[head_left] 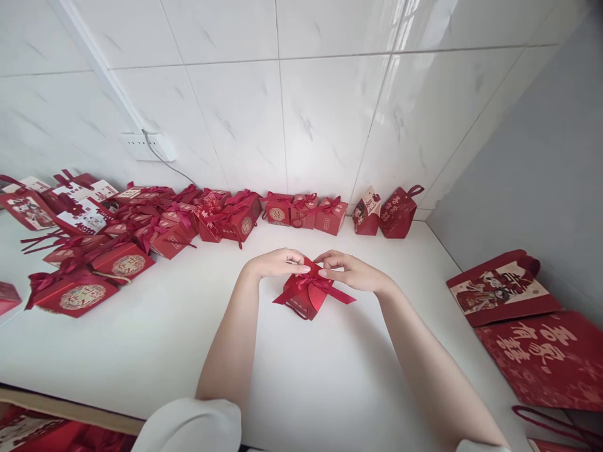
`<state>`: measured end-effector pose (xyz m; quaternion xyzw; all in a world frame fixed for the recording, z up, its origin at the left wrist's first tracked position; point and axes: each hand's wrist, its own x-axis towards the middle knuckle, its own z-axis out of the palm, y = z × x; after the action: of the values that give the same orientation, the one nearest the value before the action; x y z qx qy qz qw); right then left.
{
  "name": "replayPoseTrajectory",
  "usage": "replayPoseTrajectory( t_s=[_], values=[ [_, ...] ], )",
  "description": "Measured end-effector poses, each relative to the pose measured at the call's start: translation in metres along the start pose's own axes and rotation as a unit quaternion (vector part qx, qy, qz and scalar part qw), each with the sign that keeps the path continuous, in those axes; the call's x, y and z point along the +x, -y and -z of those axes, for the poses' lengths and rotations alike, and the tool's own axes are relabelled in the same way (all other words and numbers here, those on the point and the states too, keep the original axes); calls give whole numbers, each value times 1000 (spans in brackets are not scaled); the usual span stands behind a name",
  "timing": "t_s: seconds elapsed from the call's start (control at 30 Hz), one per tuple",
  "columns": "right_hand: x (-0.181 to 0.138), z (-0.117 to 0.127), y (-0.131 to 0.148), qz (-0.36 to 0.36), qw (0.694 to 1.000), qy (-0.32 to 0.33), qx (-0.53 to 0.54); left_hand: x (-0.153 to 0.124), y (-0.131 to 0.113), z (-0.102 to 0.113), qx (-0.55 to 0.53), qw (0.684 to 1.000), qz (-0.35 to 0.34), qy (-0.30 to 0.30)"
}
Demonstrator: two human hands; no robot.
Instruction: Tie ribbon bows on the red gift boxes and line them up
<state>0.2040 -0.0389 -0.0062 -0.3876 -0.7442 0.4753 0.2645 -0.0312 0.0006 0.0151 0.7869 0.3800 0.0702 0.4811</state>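
Note:
A small red gift box (301,304) stands on the white table in front of me, with a dark red ribbon bow (313,280) tied on its top. One ribbon tail hangs out to each side of the box. My left hand (279,262) is closed at the left of the bow, thumb towards its knot and fingers bent behind. From the right, my right hand (351,270) pinches at the other side of the bow, its thumb and curled fingers close to the knot. The fingertips partly hide the back of the box top.
Many red gift boxes with ribbons (174,235) crowd the left and the wall. Two upright red boxes (398,213) stand at the back right. Larger red gift bags (541,358) lie at the right edge. A wall socket (146,147) has a cable. An open carton (70,408) sits lower left.

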Motion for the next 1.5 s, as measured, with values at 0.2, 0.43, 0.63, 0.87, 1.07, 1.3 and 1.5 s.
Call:
replayPoseTrajectory(
  t_s=[0.2,0.43,0.63,0.87,1.07,1.3,1.5],
  values=[
    [-18,10,0,-14,999,21,23,-5,-6,-28,-67,996,-1,-66],
    [-27,7,-14,-22,998,23,45,-13,1,-66,-137,974,-20,-179],
    [-23,-9,-27,11,994,19,109,-18,19,-91,-182,945,-74,-261],
    [-22,-12,-28,31,998,7,47,-20,26,-90,-165,948,-104,-252],
    [-24,-9,-24,63,998,4,-31,-26,24,-87,-84,951,-116,-272],
    [-27,-5,-19,86,994,27,-56,-30,22,-82,-43,952,-139,-271],
    [-27,-5,-19,91,994,32,-46,-29,29,-81,-99,943,-161,-274]
  ],
)
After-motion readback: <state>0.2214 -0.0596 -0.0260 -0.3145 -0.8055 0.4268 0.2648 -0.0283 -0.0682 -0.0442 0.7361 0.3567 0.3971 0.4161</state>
